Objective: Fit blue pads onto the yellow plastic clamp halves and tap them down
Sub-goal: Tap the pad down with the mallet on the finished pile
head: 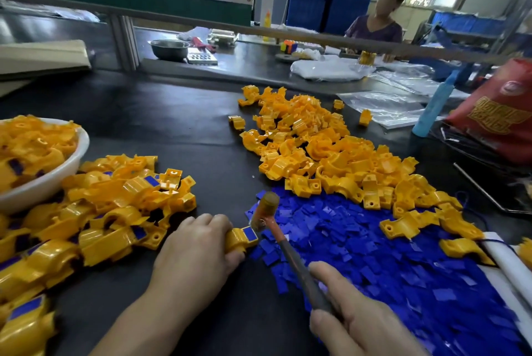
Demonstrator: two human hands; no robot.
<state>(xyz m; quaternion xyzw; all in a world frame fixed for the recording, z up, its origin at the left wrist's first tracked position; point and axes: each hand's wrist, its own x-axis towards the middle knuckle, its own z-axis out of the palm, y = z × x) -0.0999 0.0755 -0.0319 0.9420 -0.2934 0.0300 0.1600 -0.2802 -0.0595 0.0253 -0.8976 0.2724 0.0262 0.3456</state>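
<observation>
**While the left hand (198,246) pins one clamp half (240,239), the mallet (286,247) hangs at its pad (250,234)**

Item, clamp half: yellow moulded plastic, glossy, with an arched saddle form and flat ends. Location: near edge of the counter (178,114), centre, between the two hands. The left hand holds it flat, lying knuckles up with fingers curled round the arch. This grip leaves the padded end jutting right, face up, presumably so the blow lands clear of the fingers.

Item, pad: small blue rectangle seated on the upturned flat end of the clamp half. It appears level; whether it is fully pressed home cannot be told.

Item, mallet: round amber head, reddish shaft darkening toward the grip. The right hand (354,315) wraps the shaft low down with the thumb along it, a hold that suits short, light taps. The head sits just over the pad; contact or a small gap cannot be told.

Stock, loose pads (374,255): broad blue drift to the right, under the mallet and right hand, within easy reach for a further pick.

Stock, bare halves (316,148): heaped beyond the loose pads and spilling into them, so both parts lie on one side.

Output, fitted halves (115,206): piled to the left, blue faces showing here and there. More sit in a white bowl (51,180) at far left. Placement reads as supply right, finished work left.

Judgement: the step in hand is the tap-down on this one piece; much stock lies unfitted.
</observation>
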